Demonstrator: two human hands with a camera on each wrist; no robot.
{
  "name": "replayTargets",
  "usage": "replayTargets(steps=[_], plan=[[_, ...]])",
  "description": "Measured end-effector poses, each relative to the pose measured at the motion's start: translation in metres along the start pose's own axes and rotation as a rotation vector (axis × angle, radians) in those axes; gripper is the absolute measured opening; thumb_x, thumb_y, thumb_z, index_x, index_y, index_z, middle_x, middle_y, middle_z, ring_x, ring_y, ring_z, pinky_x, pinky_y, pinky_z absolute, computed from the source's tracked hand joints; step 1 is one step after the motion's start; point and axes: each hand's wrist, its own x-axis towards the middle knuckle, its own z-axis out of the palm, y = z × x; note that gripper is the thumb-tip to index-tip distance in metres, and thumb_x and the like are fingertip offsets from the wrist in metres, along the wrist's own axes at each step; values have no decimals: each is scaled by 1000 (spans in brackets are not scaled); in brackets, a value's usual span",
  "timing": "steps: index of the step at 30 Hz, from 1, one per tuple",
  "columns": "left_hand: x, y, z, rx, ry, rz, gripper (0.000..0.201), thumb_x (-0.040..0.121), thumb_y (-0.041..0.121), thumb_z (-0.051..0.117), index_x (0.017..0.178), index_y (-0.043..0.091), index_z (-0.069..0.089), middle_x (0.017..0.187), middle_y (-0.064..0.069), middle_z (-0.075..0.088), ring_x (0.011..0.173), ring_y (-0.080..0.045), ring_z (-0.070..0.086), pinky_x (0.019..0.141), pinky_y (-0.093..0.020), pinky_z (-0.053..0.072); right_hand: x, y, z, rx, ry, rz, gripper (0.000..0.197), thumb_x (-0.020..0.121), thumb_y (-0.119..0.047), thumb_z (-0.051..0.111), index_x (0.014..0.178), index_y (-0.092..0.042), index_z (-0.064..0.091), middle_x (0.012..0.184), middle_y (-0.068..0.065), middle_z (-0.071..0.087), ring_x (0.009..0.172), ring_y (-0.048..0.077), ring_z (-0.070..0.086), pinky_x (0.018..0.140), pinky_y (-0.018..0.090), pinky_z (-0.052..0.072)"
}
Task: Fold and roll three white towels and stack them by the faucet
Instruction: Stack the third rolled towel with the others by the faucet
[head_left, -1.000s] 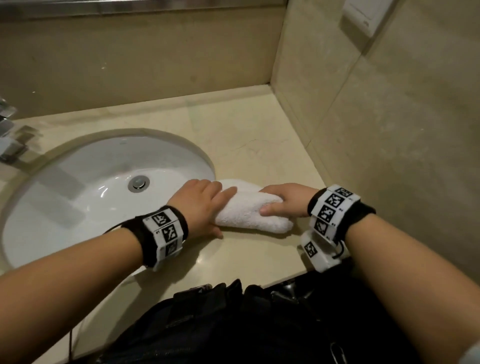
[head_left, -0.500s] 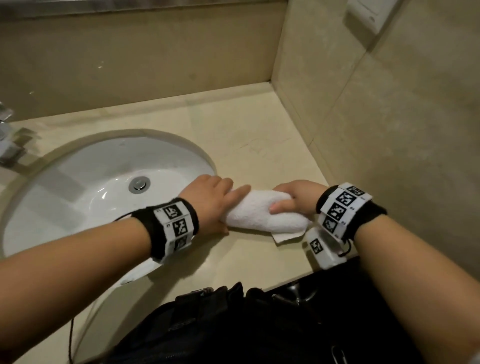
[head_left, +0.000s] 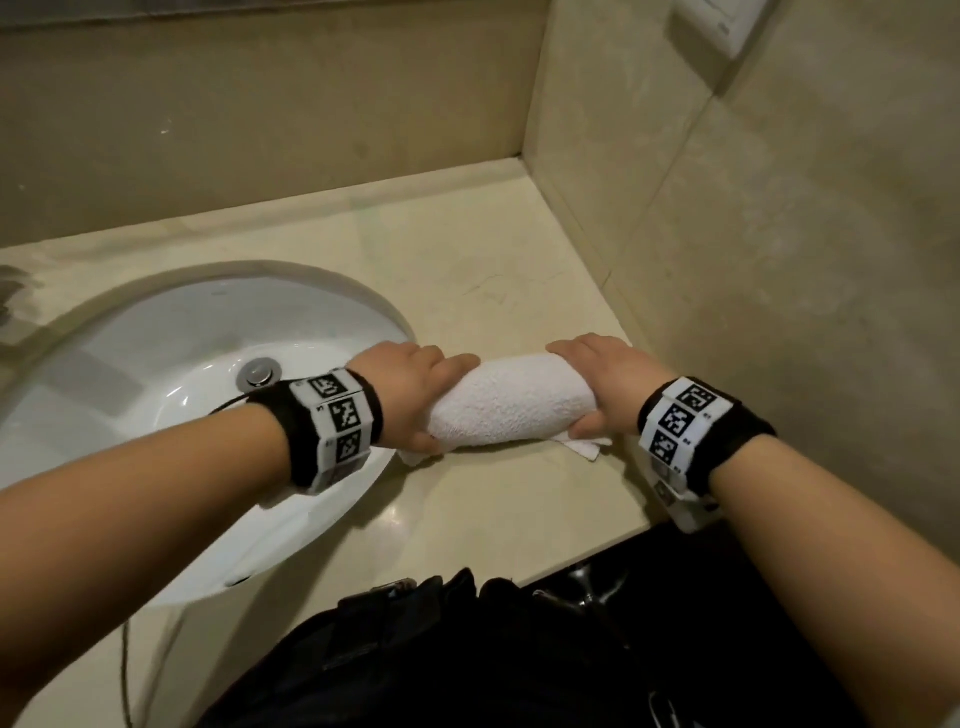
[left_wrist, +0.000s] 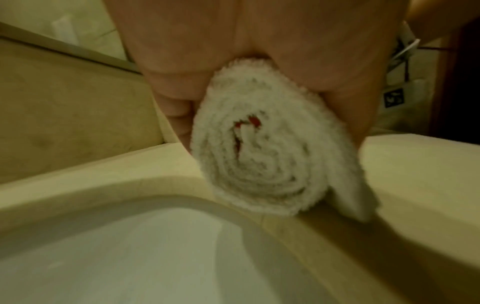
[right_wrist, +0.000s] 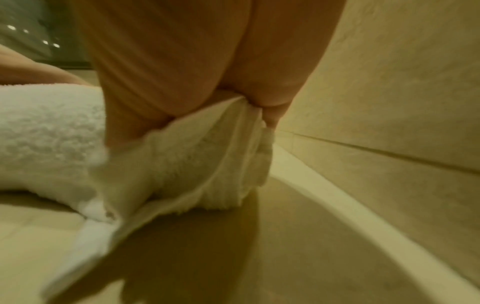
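A rolled white towel (head_left: 511, 405) lies across the beige counter (head_left: 467, 291) just right of the sink. My left hand (head_left: 415, 395) grips its left end, where the left wrist view shows the towel's spiral end (left_wrist: 262, 164) between fingers and thumb. My right hand (head_left: 597, 384) grips the right end. A loose corner of the towel (head_left: 584, 448) sticks out under the right hand, seen close in the right wrist view as a flap (right_wrist: 182, 164) trailing onto the counter. The faucet is out of view on the left.
The white sink basin (head_left: 171, 384) with its metal drain (head_left: 258, 373) lies left of the towel. A tiled wall (head_left: 779, 260) rises close on the right, with a white switch plate (head_left: 714, 23) high up. A dark bag (head_left: 467, 649) sits below the counter's front edge.
Both hands have slid apart toward the ends of the towel and curled round it, and the roll now looks longer and tighter. A loose corner has appeared under the right hand.
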Motion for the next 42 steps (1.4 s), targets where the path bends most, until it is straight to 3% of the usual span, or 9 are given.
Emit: replayTargets(steps=[6, 9, 14, 19, 24, 29, 32, 36, 42], plan=[[6, -6, -6, -202, -58, -72, 82, 60, 50, 69, 127, 34, 26, 108, 3, 58, 96, -19, 56, 83, -37, 50, -11, 12, 8, 153, 40, 83, 87, 59, -27, 74, 134, -26, 30, 131, 4, 40, 110, 25, 51, 90, 37, 46], [5, 0, -4, -141, -36, -132, 78, 57, 50, 69, 123, 31, 32, 107, 3, 58, 94, -20, 56, 82, -36, 50, -16, 14, 19, 217, 130, 127, 82, 59, -19, 72, 131, -26, 34, 130, 3, 41, 108, 26, 52, 87, 36, 47], [-7, 33, 4, 2, 95, -242, 67, 67, 42, 65, 122, 19, 34, 109, -6, 55, 94, -26, 53, 82, -37, 45, -20, 8, 25, 250, 178, 137, 75, 58, -19, 73, 124, -26, 36, 122, 4, 46, 102, 26, 53, 81, 36, 48], [-48, 33, 8, -61, 93, -366, 62, 70, 42, 64, 120, 20, 34, 109, -5, 54, 96, -25, 53, 83, -36, 45, -17, -19, 14, 247, 148, 26, 70, 60, -26, 74, 121, -27, 37, 116, 2, 49, 97, 22, 54, 79, 35, 48], [-126, 4, 17, -25, 166, -527, 58, 74, 34, 60, 123, 16, 36, 122, -8, 52, 106, -28, 51, 88, -39, 45, 3, -92, 5, 205, 181, -161, 63, 63, -19, 65, 119, -24, 39, 112, 4, 50, 94, 25, 55, 70, 31, 46], [-212, -50, 30, -41, 170, -677, 70, 71, 44, 61, 130, 17, 33, 122, -8, 53, 106, -30, 52, 89, -37, 44, 41, -190, -6, 185, 181, -337, 66, 65, -24, 67, 124, -24, 38, 117, 4, 50, 98, 24, 54, 74, 29, 43], [-264, -97, 44, -53, 149, -747, 70, 69, 47, 61, 127, 15, 38, 120, -9, 55, 106, -30, 53, 88, -37, 44, 76, -261, -4, 190, 167, -409, 63, 66, -26, 68, 122, -25, 39, 115, 4, 51, 95, 24, 55, 75, 34, 48], [-326, -172, 64, -52, 88, -801, 66, 68, 44, 63, 124, 18, 39, 116, -6, 56, 103, -28, 55, 86, -37, 45, 124, -358, 11, 229, 135, -451, 60, 66, -26, 67, 119, -25, 40, 111, 4, 52, 92, 24, 55, 69, 29, 42], [-413, -289, 94, -25, 41, -870, 57, 72, 34, 64, 122, 16, 44, 118, -7, 57, 107, -27, 55, 89, -39, 44, 187, -503, 25, 266, 92, -471, 62, 67, -25, 68, 121, -24, 38, 116, 5, 50, 95, 24, 55, 74, 29, 44]])
